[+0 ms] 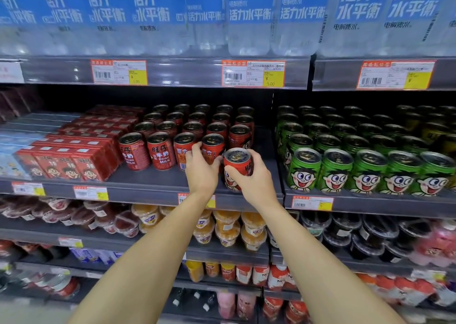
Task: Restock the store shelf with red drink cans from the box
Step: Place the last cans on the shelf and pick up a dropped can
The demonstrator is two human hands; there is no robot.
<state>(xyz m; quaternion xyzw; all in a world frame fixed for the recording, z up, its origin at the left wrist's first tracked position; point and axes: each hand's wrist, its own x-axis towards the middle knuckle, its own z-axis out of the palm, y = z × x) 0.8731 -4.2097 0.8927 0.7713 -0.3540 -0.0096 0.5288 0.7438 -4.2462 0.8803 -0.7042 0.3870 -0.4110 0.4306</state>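
Note:
Rows of red drink cans stand on the grey middle shelf. My right hand grips one red can upright at the front right of those rows, near the shelf edge. My left hand has its fingers curled around another red can in the front row, just left of the held one. The box is not in view.
Green cans fill the shelf section to the right. Red drink cartons stand to the left of the red cans. Large water bottles line the shelf above. Cups and bottles fill the shelves below.

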